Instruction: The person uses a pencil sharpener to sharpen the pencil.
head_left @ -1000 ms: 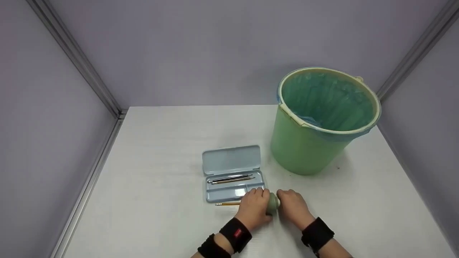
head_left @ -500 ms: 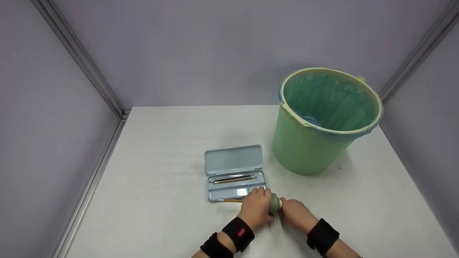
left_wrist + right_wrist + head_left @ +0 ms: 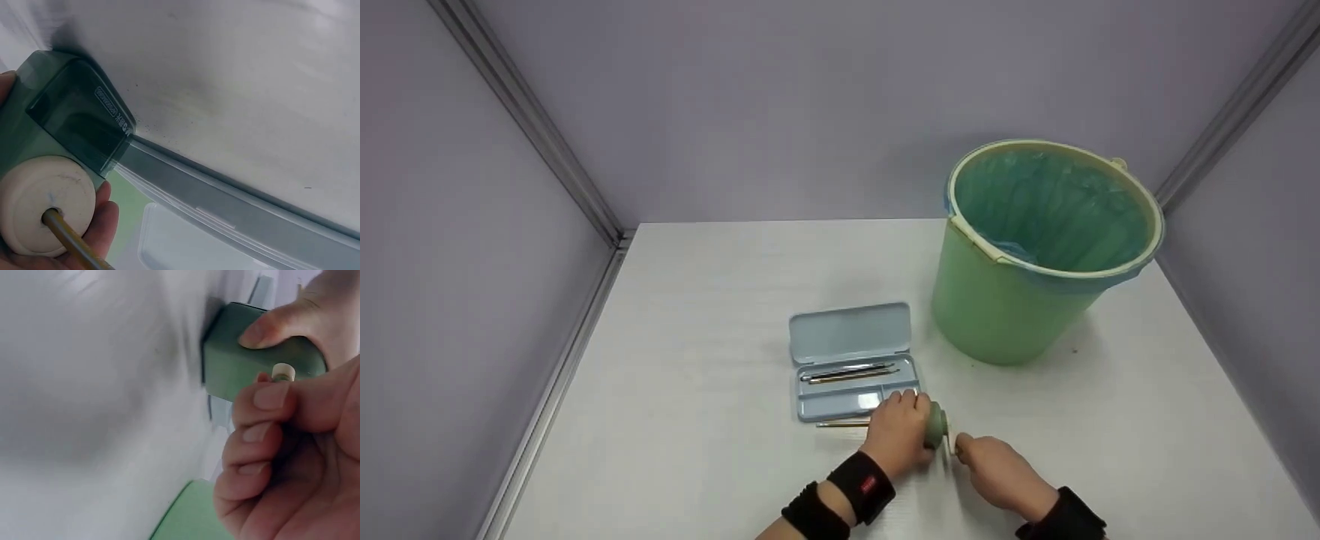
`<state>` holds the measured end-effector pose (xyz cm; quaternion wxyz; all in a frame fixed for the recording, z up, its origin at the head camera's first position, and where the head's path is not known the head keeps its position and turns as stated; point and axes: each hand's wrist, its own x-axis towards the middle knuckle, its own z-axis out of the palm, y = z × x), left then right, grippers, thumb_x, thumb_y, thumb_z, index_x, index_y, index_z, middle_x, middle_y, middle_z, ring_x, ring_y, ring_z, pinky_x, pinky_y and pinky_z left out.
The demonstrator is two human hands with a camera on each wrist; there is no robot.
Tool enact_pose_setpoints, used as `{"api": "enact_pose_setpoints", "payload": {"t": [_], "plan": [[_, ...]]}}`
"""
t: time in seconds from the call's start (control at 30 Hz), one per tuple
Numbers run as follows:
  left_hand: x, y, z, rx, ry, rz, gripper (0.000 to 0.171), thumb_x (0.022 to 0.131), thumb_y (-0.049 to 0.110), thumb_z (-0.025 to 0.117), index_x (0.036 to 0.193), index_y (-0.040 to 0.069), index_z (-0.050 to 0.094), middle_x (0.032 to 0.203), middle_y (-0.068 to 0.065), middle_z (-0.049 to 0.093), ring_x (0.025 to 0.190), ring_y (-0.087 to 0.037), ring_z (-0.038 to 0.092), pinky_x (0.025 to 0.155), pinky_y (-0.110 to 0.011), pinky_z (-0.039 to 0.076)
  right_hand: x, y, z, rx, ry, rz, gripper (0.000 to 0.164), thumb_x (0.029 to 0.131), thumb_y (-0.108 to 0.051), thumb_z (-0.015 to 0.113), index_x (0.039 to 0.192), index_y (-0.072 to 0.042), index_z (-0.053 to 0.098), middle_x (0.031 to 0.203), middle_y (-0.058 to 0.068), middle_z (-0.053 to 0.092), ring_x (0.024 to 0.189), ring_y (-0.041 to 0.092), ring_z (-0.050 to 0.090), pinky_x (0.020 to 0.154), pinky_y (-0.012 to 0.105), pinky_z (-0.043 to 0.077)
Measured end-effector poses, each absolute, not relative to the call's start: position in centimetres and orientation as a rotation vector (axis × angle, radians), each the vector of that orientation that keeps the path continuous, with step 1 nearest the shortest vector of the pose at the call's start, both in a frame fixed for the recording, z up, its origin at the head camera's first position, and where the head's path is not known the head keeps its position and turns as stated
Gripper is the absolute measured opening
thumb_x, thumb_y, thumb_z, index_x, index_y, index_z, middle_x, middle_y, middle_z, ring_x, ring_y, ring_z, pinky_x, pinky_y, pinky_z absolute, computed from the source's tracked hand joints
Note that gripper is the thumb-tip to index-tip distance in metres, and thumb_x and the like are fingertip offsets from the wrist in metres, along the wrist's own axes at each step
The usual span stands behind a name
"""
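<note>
A green crank pencil sharpener (image 3: pixel 935 426) stands on the white table, gripped from above by my left hand (image 3: pixel 896 431). A pencil (image 3: pixel 841 424) points out of its left side. In the left wrist view the pencil (image 3: pixel 72 241) sits in the hole of the round cream-coloured chuck (image 3: pixel 25 216), beside the dark see-through shavings drawer (image 3: pixel 81 115). My right hand (image 3: pixel 1001 472) pinches the end of the pale crank (image 3: pixel 950 439), which hangs down toward me. The right wrist view shows those fingers curled, mostly hiding the crank, with the left thumb (image 3: pixel 259 334) on the sharpener.
Just behind my left hand lies an open pale blue pencil case (image 3: pixel 849 336) with several pencils (image 3: pixel 851 373) in its back compartment. A large green bucket (image 3: pixel 997 315) with a bag liner stands at the back right. Walls enclose the table's back and sides.
My right hand has swung down toward me and a little right, turning the crank. The left hand stays on the sharpener. The pencil's free end has shifted slightly.
</note>
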<state>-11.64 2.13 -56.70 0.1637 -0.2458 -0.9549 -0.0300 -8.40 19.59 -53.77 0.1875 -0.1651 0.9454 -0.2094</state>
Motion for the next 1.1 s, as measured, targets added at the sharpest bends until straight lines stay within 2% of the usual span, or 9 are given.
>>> {"api": "enact_pose_setpoints", "payload": {"t": [0.23, 0.5, 0.7, 0.83, 0.9, 1.1], "plan": [[-11.5, 2.3, -56.7, -0.731, -2.713, -0.061, 0.066, 0.060, 0.055, 0.087, 0.102, 0.013, 0.059, 0.087, 0.001, 0.064, 0.075, -0.014, 0.060, 0.065, -0.026, 0.052, -9.1, 20.0, -51.7, -0.456, 2.735, -0.641, 0.011, 0.096, 0.000, 0.052, 0.091, -0.007, 0.060, 0.081, 0.007, 0.065, 0.073, 0.015, 0.058, 0.065, 0.032, 0.047], [-11.5, 2.3, -56.4, -0.772, -2.763, -0.093, 0.070, 0.061, 0.054, 0.088, 0.109, 0.013, 0.059, 0.092, 0.000, 0.065, 0.080, -0.016, 0.061, 0.069, -0.028, 0.053, -12.1, 19.8, -51.7, -0.481, 2.887, -0.679, 0.017, 0.094, 0.004, 0.051, 0.085, -0.008, 0.059, 0.075, 0.006, 0.063, 0.068, 0.013, 0.054, 0.062, 0.030, 0.045], [-11.6, 2.2, -56.2, -0.793, -2.776, -0.090, 0.072, 0.061, 0.056, 0.087, 0.112, 0.013, 0.059, 0.095, 0.000, 0.066, 0.082, -0.016, 0.061, 0.071, -0.028, 0.053, -14.5, 19.3, -53.0, -0.419, 2.803, -0.664, 0.023, 0.089, 0.011, 0.047, 0.077, -0.009, 0.050, 0.066, 0.000, 0.043, 0.062, 0.016, 0.038, 0.059, 0.029, 0.032], [-11.6, 2.2, -56.0, -0.806, -2.778, -0.089, 0.070, 0.062, 0.055, 0.087, 0.110, 0.012, 0.059, 0.094, 0.000, 0.064, 0.081, -0.016, 0.060, 0.069, -0.028, 0.052, -15.2, 19.2, -53.9, -0.423, 2.767, -0.620, 0.025, 0.091, 0.007, 0.049, 0.072, -0.009, 0.045, 0.064, -0.002, 0.032, 0.060, 0.017, 0.033, 0.058, 0.029, 0.026], [-11.7, 2.1, -55.9, -0.802, -2.785, -0.089, 0.068, 0.062, 0.054, 0.087, 0.109, 0.012, 0.059, 0.093, 0.000, 0.064, 0.080, -0.016, 0.060, 0.069, -0.028, 0.052, -15.2, 19.0, -54.3, -0.436, 2.760, -0.611, 0.025, 0.091, 0.003, 0.052, 0.071, -0.009, 0.046, 0.063, -0.002, 0.034, 0.060, 0.017, 0.034, 0.058, 0.029, 0.026], [-11.9, 2.1, -55.8, -0.798, -2.823, -0.108, 0.069, 0.061, 0.052, 0.089, 0.106, 0.011, 0.058, 0.092, -0.001, 0.063, 0.081, -0.016, 0.061, 0.069, -0.029, 0.052, -14.5, 18.7, -55.3, -0.408, 2.742, -0.555, 0.019, 0.088, 0.001, 0.058, 0.072, -0.009, 0.053, 0.066, 0.003, 0.052, 0.062, 0.018, 0.041, 0.058, 0.035, 0.036]]}}
